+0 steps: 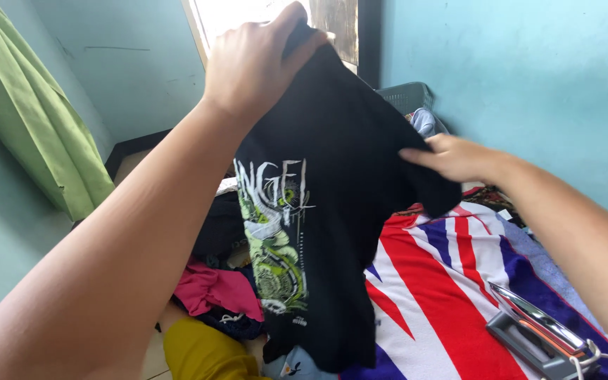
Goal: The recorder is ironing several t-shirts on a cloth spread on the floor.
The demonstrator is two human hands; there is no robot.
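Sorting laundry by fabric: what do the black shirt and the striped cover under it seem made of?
Black shirt: probably soft cotton knit, matte, hanging limp in folds, with a printed graphic. Striped cover: looks like terry or fleece, with a slightly fuzzy, matte surface.

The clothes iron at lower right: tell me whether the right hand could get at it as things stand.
Probably yes, once it lets go: the right hand grips the black printed T-shirt, but the clothes iron lies uncovered on the flag-patterned cloth under that forearm.
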